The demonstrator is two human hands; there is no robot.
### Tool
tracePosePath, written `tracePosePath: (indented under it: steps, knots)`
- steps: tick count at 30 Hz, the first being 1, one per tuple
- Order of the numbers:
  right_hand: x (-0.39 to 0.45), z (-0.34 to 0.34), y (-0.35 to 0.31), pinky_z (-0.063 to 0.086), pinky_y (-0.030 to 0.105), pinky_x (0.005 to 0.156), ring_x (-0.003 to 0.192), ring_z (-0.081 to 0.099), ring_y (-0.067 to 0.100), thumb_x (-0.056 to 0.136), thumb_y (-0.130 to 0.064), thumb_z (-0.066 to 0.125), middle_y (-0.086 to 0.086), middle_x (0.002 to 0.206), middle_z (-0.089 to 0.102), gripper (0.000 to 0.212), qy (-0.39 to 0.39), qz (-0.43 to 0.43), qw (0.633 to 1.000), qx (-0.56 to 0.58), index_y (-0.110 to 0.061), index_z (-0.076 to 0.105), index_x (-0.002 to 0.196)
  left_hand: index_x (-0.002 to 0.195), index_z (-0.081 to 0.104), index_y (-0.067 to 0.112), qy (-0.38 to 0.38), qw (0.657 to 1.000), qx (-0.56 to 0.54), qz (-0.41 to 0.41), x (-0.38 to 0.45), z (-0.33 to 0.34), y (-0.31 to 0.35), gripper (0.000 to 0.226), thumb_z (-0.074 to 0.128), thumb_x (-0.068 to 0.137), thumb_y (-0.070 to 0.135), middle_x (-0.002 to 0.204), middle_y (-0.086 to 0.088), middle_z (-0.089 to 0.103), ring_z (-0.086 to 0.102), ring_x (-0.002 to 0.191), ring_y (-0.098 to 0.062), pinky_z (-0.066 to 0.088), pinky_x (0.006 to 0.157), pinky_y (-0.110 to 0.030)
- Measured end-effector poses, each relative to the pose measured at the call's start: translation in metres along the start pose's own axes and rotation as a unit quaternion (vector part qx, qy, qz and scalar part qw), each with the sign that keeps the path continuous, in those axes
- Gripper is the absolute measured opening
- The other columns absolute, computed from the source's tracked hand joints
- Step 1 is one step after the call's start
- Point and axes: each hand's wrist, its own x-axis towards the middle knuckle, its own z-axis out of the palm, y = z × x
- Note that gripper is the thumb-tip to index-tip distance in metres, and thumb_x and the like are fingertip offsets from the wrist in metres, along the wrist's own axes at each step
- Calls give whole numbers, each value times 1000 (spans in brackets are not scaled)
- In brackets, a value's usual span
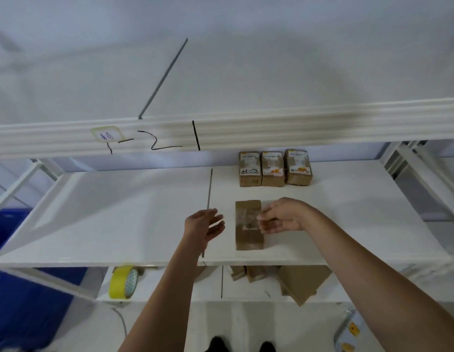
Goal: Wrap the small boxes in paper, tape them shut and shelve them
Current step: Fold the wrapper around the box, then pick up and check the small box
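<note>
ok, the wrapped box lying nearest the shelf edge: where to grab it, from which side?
Grab the wrapped box across its two long side faces near mid-length, coming from above. It lies flat on the shelf, long axis pointing away from the person, with bare shelf on both flanks. The left hand hovers open beside it; the right hand is at its taped top, grip unclear.

Handwritten "2" and strokes on shelf beam (221, 133), sticker (107, 134) and box labels (250, 165) illegible

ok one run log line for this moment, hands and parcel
stage: shelving | wrapped box lying on middle shelf | left hand open, beside box, apart | right hand fingers loosely curled at box's taped top, contact unclear | three parcels at back
</note>
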Motion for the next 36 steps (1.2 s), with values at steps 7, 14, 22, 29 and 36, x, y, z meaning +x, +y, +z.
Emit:
tracePosePath:
  steps: [7, 14, 22, 29, 36]
  knots:
    - [6, -16, 4, 63, 36, 66, 78, 74, 28, 89, 13, 65, 22, 89, 72, 19, 83, -53, 993, 60, 5, 62, 106, 107, 70, -6, 24, 997, 68, 0, 15, 4, 6, 22, 74, 87, 2, 104, -19, 67, 68, 87, -33, 62, 74, -42]
    - [32, -25, 16, 61, 47, 80, 87, 71, 35, 93, 6, 64, 25, 99, 70, 10, 151, -23, 983, 99, 3, 63, 102, 108, 68, -10, 7, 987, 138, -79, 38, 23, 10, 26, 75, 84, -3, 92, -17, 69, 68, 77, -31, 61, 71, -38]
    - [48, -29, 22, 60, 41, 68, 75, 66, 27, 95, 6, 61, 18, 87, 67, 9, 188, 7, 969, 160, 2, 69, 97, 103, 71, -8, -16, 973, 228, -38, 54, 37, 38, 16, 70, 90, 1, 106, -18, 72, 69, 82, -32, 59, 89, -43]
    - [55, -28, 29, 60, 37, 69, 76, 68, 27, 88, 9, 69, 21, 90, 69, 16, 205, -39, 962, 176, 8, 65, 103, 100, 71, -6, -45, 986, 142, -79, 50, 7, 15, 17, 74, 86, 1, 105, -20, 71, 71, 95, -39, 58, 90, -46]
    - [57, -26, 35, 62, 43, 80, 77, 66, 28, 91, -1, 70, 19, 92, 69, 12, 209, -21, 968, 139, 4, 66, 101, 99, 75, -2, -10, 989, 121, -91, 48, -6, -15, 23, 82, 82, 11, 104, -17, 71, 70, 94, -37, 61, 83, -44]
